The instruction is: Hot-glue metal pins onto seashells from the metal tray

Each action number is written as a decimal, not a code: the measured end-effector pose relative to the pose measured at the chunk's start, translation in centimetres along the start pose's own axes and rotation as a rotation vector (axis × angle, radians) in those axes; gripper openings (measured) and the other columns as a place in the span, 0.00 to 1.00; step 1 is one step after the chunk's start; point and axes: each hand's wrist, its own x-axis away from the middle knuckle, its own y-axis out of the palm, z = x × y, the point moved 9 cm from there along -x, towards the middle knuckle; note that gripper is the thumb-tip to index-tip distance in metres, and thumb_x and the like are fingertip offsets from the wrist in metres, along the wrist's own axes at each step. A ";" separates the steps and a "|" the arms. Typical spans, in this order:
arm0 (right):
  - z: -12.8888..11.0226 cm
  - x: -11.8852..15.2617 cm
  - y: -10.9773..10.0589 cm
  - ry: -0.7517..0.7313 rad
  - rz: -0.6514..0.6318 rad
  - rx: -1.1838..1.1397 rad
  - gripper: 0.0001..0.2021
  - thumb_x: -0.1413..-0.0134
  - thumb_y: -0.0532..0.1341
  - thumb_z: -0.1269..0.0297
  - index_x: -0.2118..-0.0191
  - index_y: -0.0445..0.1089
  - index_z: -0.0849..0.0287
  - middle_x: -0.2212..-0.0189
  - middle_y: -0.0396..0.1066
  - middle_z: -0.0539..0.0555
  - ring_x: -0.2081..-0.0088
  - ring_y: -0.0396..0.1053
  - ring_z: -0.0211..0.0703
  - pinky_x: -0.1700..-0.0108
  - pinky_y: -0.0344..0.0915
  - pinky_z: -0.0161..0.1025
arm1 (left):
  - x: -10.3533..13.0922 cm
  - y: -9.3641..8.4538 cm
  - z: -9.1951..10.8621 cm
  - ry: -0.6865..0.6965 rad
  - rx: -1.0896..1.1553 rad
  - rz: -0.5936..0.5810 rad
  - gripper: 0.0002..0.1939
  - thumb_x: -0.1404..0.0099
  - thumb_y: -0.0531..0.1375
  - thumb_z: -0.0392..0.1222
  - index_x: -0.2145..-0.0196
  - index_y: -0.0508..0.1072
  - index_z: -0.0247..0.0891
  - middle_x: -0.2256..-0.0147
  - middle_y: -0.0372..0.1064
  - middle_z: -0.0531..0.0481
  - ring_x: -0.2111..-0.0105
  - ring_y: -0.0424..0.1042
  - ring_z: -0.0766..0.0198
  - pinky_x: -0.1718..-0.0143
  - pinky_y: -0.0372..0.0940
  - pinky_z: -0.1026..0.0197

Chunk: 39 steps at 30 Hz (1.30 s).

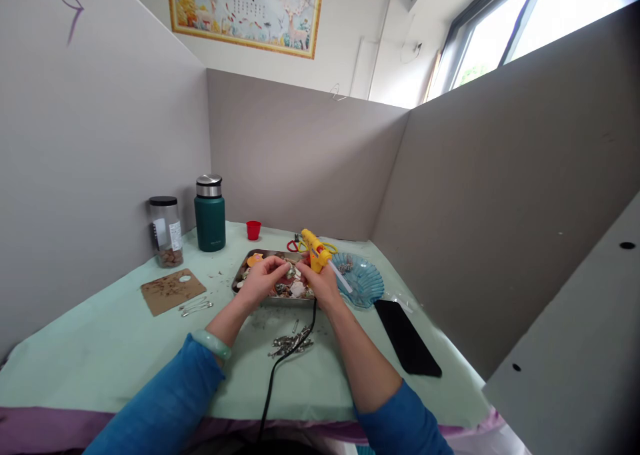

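My right hand (pixel 321 283) is closed around a yellow hot glue gun (pixel 316 250), with a white glue stick (pixel 341 276) jutting from its back end. Its thumb and fingertips reach toward those of my left hand (pixel 266 276), which is pinched closed. What the left fingers hold is too small to make out. Both hands are over a metal tray (pixel 240 278) of small mixed pieces, some pale and shell-like, one orange. From the glue gun a black cord (pixel 273 375) runs down past a pile of small metal pins or clips (pixel 291 344).
Right of the tray lie a blue scalloped dish (pixel 370 275) and a black phone (pixel 407 338). Scissors (pixel 293 245) are behind it. Leftward are a red cup (pixel 253 230), green flask (pixel 210 222), lidded jar (pixel 167 232), brown board (pixel 173 292) and safety pins (pixel 196 306). Grey partitions (pixel 300 155) enclose the table.
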 end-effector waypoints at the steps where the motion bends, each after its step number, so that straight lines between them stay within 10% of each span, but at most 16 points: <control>1: 0.0 0.0 0.1 0.006 -0.006 0.002 0.19 0.59 0.65 0.60 0.59 0.64 0.60 0.76 0.63 0.44 0.81 0.58 0.30 0.79 0.57 0.31 | 0.0 0.0 0.0 0.001 -0.003 0.000 0.18 0.48 0.65 0.53 0.70 0.68 0.36 0.74 0.69 0.53 0.73 0.74 0.61 0.72 0.68 0.62; 15: -0.1 0.0 -0.3 0.056 0.052 -0.020 0.20 0.63 0.66 0.61 0.60 0.64 0.60 0.81 0.61 0.41 0.83 0.56 0.30 0.80 0.54 0.30 | 0.3 0.7 1.5 0.093 -0.022 -0.087 0.18 0.47 0.65 0.52 0.65 0.71 0.36 0.66 0.70 0.49 0.68 0.72 0.62 0.65 0.70 0.57; 39: 0.5 -0.1 -0.4 0.021 0.075 0.052 0.21 0.58 0.65 0.55 0.59 0.64 0.60 0.81 0.62 0.43 0.84 0.55 0.30 0.81 0.53 0.31 | 0.1 -1.0 1.0 0.042 0.026 0.118 0.18 0.55 0.67 0.51 0.73 0.70 0.35 0.71 0.71 0.49 0.71 0.71 0.62 0.65 0.69 0.57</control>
